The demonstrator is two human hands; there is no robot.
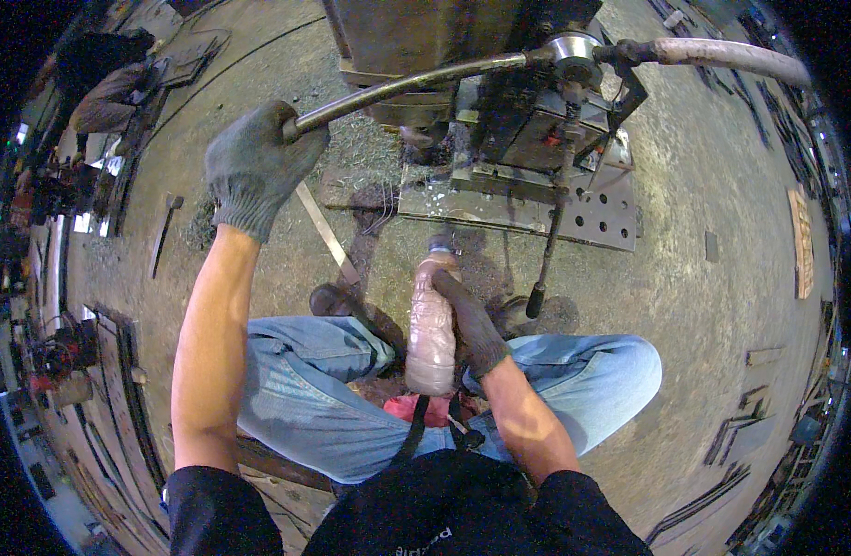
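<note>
Nearest me: plastic bottle [432, 324], ribbed, cloudy pinkish, upright between my denim knees, right hand [472, 326] in a dark knit glove clamped round it. Left hand [259, 167], grey knit glove, is closed on the bent steel feed lever [416, 82] of the drill press [527, 102]. Risks, as I judge them: knit gloves snagging near the spindle; bottle slipping from a greasy grip; swarf around the perforated base plate [592, 218] on the gritty floor [713, 306].

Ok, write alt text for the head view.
A seated person's gloved left hand grips a drill press lever, while the gloved right hand holds a plastic bottle pointed at the perforated metal plate under the machine.
</note>
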